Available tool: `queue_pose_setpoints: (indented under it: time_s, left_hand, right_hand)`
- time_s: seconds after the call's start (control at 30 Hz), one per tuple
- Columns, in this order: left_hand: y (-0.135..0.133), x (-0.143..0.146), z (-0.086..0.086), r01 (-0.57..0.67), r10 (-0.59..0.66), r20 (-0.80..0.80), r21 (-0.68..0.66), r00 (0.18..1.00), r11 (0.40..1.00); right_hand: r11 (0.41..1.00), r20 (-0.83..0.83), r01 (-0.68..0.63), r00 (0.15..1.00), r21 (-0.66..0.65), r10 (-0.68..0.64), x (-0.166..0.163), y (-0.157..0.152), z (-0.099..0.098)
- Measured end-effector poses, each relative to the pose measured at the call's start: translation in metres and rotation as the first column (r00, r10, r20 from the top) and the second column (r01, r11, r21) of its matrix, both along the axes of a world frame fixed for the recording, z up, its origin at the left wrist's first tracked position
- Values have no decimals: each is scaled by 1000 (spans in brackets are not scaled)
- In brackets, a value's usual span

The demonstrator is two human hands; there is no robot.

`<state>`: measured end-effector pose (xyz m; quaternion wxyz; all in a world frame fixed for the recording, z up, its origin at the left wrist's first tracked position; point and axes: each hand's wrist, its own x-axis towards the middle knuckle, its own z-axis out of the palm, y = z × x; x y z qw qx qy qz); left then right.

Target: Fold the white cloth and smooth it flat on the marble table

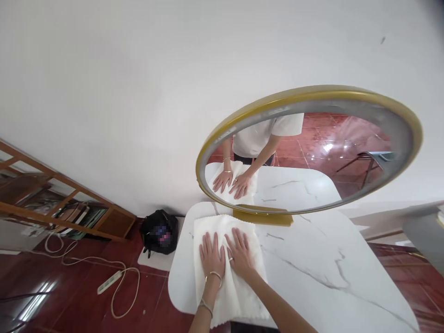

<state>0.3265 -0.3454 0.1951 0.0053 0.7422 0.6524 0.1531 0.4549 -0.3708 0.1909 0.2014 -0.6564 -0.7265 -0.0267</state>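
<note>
A white folded towel [227, 289] lies on the left part of a white marble table [322, 273], hanging a little over the near edge. My left hand [211, 255] rests flat on the towel with fingers stretched out; a bracelet sits on its wrist. My right hand [241, 252] lies flat beside it on the same towel, fingers spread, with a ring on one finger. Both palms press down on the cloth and hold nothing.
A round gold-framed mirror [308, 152] stands at the table's back edge and reflects my hands and torso. A black bag [159, 231] sits on the red tiled floor to the left. A power strip with its cable [109, 282] lies near a wooden shelf [58, 203].
</note>
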Motion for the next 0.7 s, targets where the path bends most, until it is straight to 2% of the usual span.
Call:
queue_pose_setpoints:
  time_s: [0.1, 0.23, 0.37, 0.43, 0.53, 0.7]
  left_hand:
    - [43, -21, 0, -38, 39, -10, 27, 999, 999]
    - [97, -34, 4, -15, 15, 3, 8, 1000, 1000]
    - [118, -37, 6, 7, -6, 38, -17, 999, 1000]
    - [114, -39, 5, 13, -12, 60, -10, 998, 1000]
    - [93, -46, 4, 12, -13, 75, 7, 997, 1000]
    - [25, -66, -2, -35, 31, 73, 54, 997, 998]
  right_hand:
    - [997, -30, -75, 997, -1, 75, -16, 48, 1]
    - [996, -41, -82, 996, -22, 81, -23, 100, 1]
    - [997, -42, -53, 998, -54, 50, -25, 119, 1]
    - [997, -40, -42, 998, -67, 40, -28, 115, 0]
    - [997, -43, -36, 999, -66, 33, -36, 95, 0]
    - [996, -38, -85, 996, -23, 84, -57, 33, 3]
